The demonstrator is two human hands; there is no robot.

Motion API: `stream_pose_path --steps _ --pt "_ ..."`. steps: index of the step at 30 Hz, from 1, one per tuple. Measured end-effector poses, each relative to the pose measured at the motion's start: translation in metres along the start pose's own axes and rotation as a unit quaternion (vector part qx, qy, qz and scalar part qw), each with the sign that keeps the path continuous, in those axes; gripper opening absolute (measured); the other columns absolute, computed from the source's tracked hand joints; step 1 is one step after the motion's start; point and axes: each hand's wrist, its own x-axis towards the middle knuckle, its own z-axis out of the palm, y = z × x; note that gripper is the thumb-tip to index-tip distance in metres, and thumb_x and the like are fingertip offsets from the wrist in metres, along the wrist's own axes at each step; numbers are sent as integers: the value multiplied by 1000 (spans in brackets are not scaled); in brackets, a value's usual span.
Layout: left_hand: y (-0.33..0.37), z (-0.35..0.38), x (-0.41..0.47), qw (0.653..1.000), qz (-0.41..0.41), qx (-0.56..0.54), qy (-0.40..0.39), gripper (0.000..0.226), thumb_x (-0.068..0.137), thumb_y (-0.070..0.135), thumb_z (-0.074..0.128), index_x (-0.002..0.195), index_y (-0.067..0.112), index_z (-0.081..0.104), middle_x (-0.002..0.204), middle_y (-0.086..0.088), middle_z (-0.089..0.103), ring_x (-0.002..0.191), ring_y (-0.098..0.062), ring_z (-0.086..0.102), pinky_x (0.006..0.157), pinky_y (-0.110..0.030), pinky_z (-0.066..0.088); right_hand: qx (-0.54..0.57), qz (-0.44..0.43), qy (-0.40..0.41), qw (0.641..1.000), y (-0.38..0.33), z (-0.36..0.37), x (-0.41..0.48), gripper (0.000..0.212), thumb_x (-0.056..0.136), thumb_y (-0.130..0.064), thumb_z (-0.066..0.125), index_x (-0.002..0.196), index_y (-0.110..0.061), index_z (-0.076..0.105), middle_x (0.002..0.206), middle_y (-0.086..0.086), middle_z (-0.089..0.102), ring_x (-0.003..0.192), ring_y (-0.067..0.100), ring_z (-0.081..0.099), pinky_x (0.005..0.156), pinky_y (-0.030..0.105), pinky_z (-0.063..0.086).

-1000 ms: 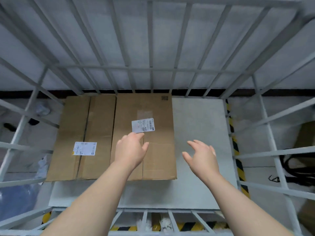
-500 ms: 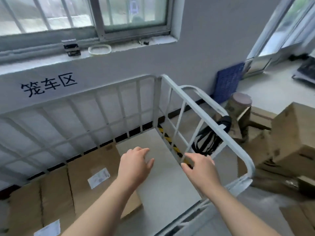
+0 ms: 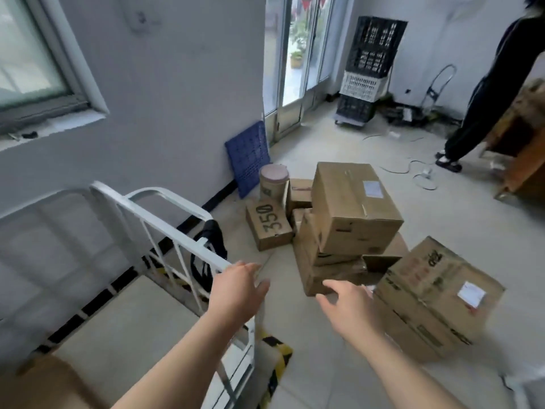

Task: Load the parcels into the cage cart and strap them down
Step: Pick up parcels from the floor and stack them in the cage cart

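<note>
The frame is blurred by motion, so print and labels are mostly unreadable. Only the right-hand corner of the cage cart [image 3: 165, 228] is in view: white-painted metal tube with thin upright bars and a rounded handle loop, the rest cut off at the left edge. Its floor is a pale, flat panel. A brown cardboard parcel [image 3: 44, 385] lies on it, showing only as a smear in the bottom-left corner. A black strap [image 3: 218, 240] hangs in loops on the outside of the cart's side bars, partly hidden behind them.

The left hand [image 3: 236, 290] is held out with relaxed, slightly parted fingers and grips nothing. It covers the near end of the top rail, and I cannot tell whether it touches the metal. The right hand [image 3: 348, 311] is spread, palm down, empty, above the floor near the boxes.

The pile of boxes [image 3: 354, 208] sits on the pale tiled floor to the right of the cart, well outside it: plain brown corrugated cardboard, taped seams, white labels. One low box [image 3: 268, 228] bears "350" in black marker. Another box [image 3: 436, 290] stands just beside the right hand, its near end hidden by the forearm. A round tub [image 3: 274, 178] with a pinkish lid stands behind the pile, and a blue perforated plastic panel [image 3: 247, 157] leans on the wall. Further back are stacked lattice crates [image 3: 368, 69] and a person in black [image 3: 486, 98], cut off by the frame's right edge.
</note>
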Motion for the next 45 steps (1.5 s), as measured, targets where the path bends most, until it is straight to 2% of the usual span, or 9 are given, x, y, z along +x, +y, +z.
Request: stream_pose_path --steps 9,14,18,21,24,28,32,40,45 --pt "142 70 94 997 30 -48 -46 50 92 48 53 136 25 52 128 1 59 114 -20 57 96 -37 48 16 85 20 996 141 -58 85 42 90 -43 57 127 -25 61 124 -4 64 109 15 60 102 38 41" --pt "178 95 157 995 24 -59 -72 47 90 46 56 131 23 56 124 -1 62 110 -23 58 94 -39 50 29 114 29 993 179 -69 145 44 89 -48 52 129 -30 58 128 -7 61 116 21 55 95 39 47" --pt "200 110 226 995 29 -53 -84 50 91 46 55 135 22 53 126 0 61 111 -20 59 92 -36 51 26 126 31 991 197 -79 211 45 90 -46 52 130 -28 58 119 -5 65 109 25 58 94 38 48" --pt "213 122 279 993 19 -60 -104 52 92 47 55 138 22 51 129 1 60 113 -19 58 93 -36 51 26 142 34 989 210 -86 260 43 91 -44 53 131 -28 57 127 -6 62 117 24 54 95 36 47" --pt "222 135 326 989 -2 -68 -130 52 91 47 56 137 22 52 127 1 62 110 -18 60 91 -38 53 40 162 13 986 223 -88 302 46 91 -46 53 133 -27 56 118 -4 66 108 20 59 89 35 51" --pt "233 156 381 986 -27 -49 -160 57 90 47 58 139 21 49 131 -1 59 114 -20 59 93 -39 53 53 147 -5 988 245 -88 357 50 93 -45 53 136 -21 53 138 -1 52 128 18 47 104 34 40" --pt "243 182 420 978 -72 -46 -188 62 89 43 58 144 18 42 137 -5 54 118 -23 56 93 -38 53 47 149 -36 987 271 -79 408 54 92 -48 52 139 -23 48 149 3 40 131 22 45 107 40 39" --pt "253 243 480 964 -164 -12 -209 66 87 46 60 142 19 36 136 -12 41 121 -30 45 99 -45 46 54 148 -117 981 327 -45 509 64 91 -48 55 148 -26 34 158 12 18 145 29 19 114 43 26" --pt "250 274 498 957 -199 -28 -210 76 88 45 61 149 26 21 149 -14 25 132 -35 34 107 -46 37 -2 136 -171 976 350 -19 546 74 90 -52 54 152 -34 17 160 16 2 147 33 6 118 46 15"
